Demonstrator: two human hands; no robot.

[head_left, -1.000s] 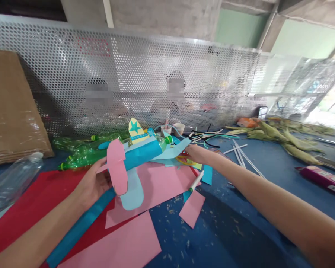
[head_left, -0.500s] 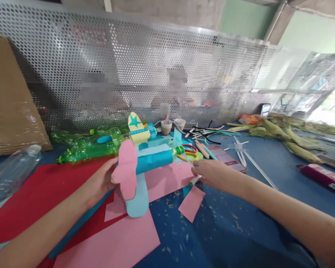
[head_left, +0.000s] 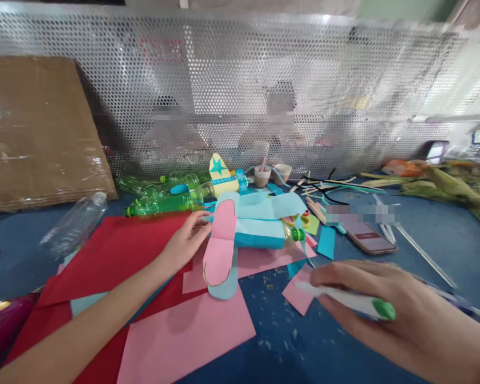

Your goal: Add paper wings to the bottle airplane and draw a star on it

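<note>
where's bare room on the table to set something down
Bare, flecked blue tabletop shows between the near rectangular pink paper sheet and the right hand; another patch lies between the long white strip and the pale green husks. The far middle is crowded: green plastic bottles, small pale cups.

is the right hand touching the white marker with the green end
Touching. The head view shows the right hand gripping the white marker, its barrel passing between the fingertips.
</note>
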